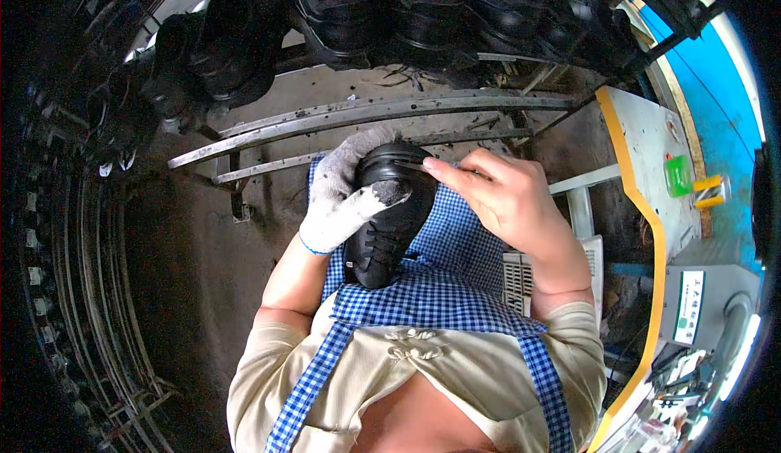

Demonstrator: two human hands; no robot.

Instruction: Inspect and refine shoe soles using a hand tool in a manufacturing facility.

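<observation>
A black lace-up shoe (389,221) is held up in front of my blue checked apron, its toe pointing away from me and its laces facing up. My left hand (340,201), in a white knit glove with a blackened thumb tip, is wrapped round the shoe's toe end from the left. My bare right hand (504,196) comes in from the right with its fingers pinched together. Its fingertips reach the upper right of the toe, by a crease. Whatever thin thing may be between them is too small to name.
Several black shoes (338,13) line a rack across the far side. Below them run metal rails (366,115). At the right stands a white worktable with a yellow edge (643,201), bearing a green container (677,176) and a grey machine housing (712,298). More racking curves along the left.
</observation>
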